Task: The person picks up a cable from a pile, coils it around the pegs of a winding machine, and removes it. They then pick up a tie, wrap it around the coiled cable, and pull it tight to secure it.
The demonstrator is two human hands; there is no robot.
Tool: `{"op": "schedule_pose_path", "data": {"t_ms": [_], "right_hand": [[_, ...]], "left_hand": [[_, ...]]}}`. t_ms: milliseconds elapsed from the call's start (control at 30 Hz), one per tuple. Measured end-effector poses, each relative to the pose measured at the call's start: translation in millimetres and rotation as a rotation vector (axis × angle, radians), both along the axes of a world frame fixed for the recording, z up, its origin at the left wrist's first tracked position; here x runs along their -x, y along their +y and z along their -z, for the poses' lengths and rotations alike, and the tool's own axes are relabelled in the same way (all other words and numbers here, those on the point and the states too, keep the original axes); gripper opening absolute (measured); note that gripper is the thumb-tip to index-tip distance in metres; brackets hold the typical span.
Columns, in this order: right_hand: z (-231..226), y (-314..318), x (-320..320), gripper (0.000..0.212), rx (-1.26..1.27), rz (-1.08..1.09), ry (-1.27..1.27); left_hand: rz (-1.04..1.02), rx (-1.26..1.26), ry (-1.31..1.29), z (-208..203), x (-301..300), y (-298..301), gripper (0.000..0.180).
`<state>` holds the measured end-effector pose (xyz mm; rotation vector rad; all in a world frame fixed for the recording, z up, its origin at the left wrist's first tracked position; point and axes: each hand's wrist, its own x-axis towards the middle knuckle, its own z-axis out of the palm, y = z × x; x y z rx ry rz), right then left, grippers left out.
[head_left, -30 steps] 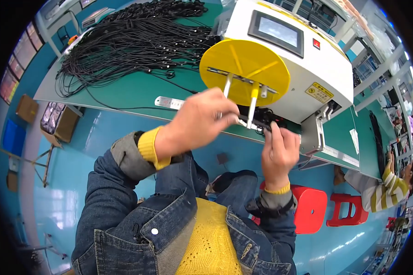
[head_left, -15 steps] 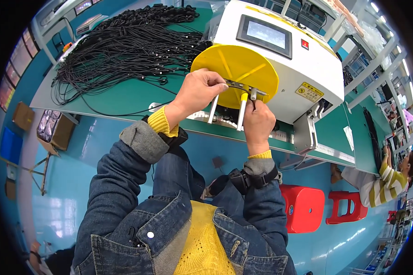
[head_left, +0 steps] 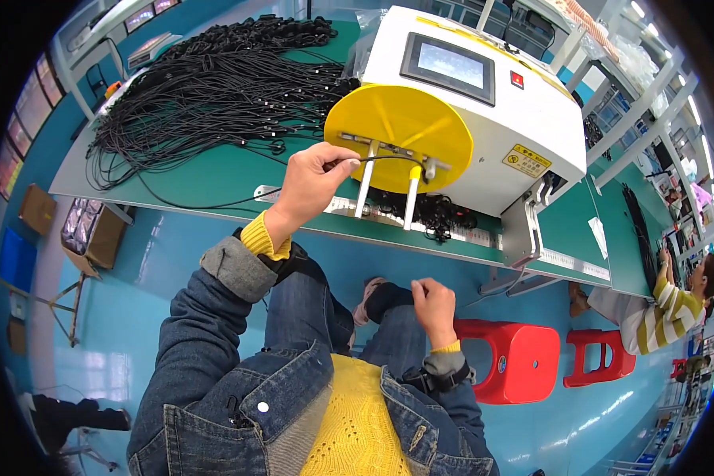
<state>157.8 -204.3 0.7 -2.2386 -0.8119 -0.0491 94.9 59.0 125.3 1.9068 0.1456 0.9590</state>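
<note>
My left hand [head_left: 317, 178] pinches a thin black cable [head_left: 389, 157] beside the yellow round disc [head_left: 397, 119] of a white winding machine [head_left: 523, 123]. The cable runs from the hand across to the disc's pegs, and its other side trails left over the table. Two pale pegs stick out of the disc: a bare one [head_left: 366, 181] and one with a yellow sleeve [head_left: 412, 198]. Away from the machine, my right hand [head_left: 434, 309] hangs over my lap, its fingers curled in with nothing seen in them.
A large heap of black cables [head_left: 206, 103] covers the left of the green table [head_left: 166, 189]. Small black coils [head_left: 444, 218] lie below the disc near a metal ruler [head_left: 476, 236]. Red stools [head_left: 523, 361] stand at the right, where another person [head_left: 666, 317] sits.
My right hand has let go at the disc and dropped back towards my lap. The left hand has shifted slightly left and down, still pinching the cable. The disc's pegs now show more fully.
</note>
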Motion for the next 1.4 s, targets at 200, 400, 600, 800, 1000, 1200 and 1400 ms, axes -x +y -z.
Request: {"op": "schedule_pose_path", "data": {"t_ms": [200,400,600,800,1000,1200,1400], "right_hand": [[4.3,-10.2,13.7,0.018,0.015,-0.017,0.09],[5.4,-8.8,18.7,0.02,0.016,-0.062,0.084],[8.7,-8.5,20.7,0.02,0.054,-0.095,0.114],[4.3,-3.1,19.3,0.019,0.07,-0.12,0.139],[-48.0,20.9,9.4,0.012,-0.193,-0.16,-0.03],[-118.0,58.6,7.6,0.009,-0.463,-0.168,-0.168],[-112.6,70.9,-6.2,0.011,-0.482,-0.21,-0.31]], "left_hand": [[-0.107,-0.395,-0.093,-15.0,11.7,-7.3,0.014],[-0.165,-0.57,-0.109,-11.4,22.0,-12.9,0.019],[-0.089,-0.428,-0.017,-4.2,36.6,-20.7,0.022],[-0.041,-0.384,-0.014,0.5,41.0,-33.6,0.028],[-0.044,-0.536,0.02,-13.8,36.8,-47.2,0.034],[-0.14,-0.813,0.126,-32.0,26.6,-66.6,0.036],[-0.238,-1.076,0.219,-42.6,29.1,-74.7,0.035]]}}
